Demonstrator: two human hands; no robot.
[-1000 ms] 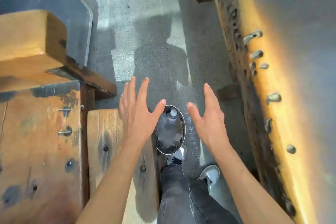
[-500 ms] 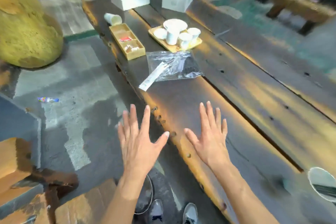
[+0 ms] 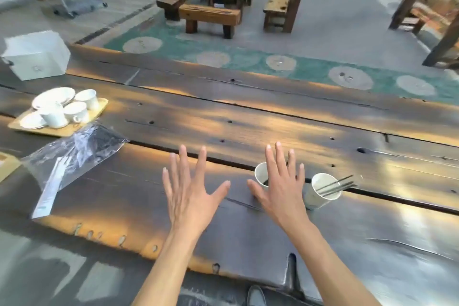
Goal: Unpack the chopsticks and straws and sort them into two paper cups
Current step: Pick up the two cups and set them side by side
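Note:
Two white paper cups stand on the dark wooden table (image 3: 248, 129). The right cup (image 3: 320, 192) holds several thin dark sticks that lean out to the right. The left cup (image 3: 261, 174) is partly hidden behind my right hand (image 3: 279, 189). A clear plastic bag (image 3: 74, 154) with dark and white long items inside lies at the left, and a white wrapper (image 3: 46, 197) pokes out toward the table's near edge. My left hand (image 3: 190, 192) hovers over the table with fingers spread, holding nothing. My right hand is also spread and holds nothing.
A wooden tray (image 3: 62, 129) with white cups and saucers sits at the far left, behind the bag. A white box (image 3: 37, 57) stands at the back left. Beyond the table lie a green floor strip, benches and another table.
The view has swung up from the floor and a bin to the table top. Both hands stay spread and held out in front; the two paper cups have come into view.

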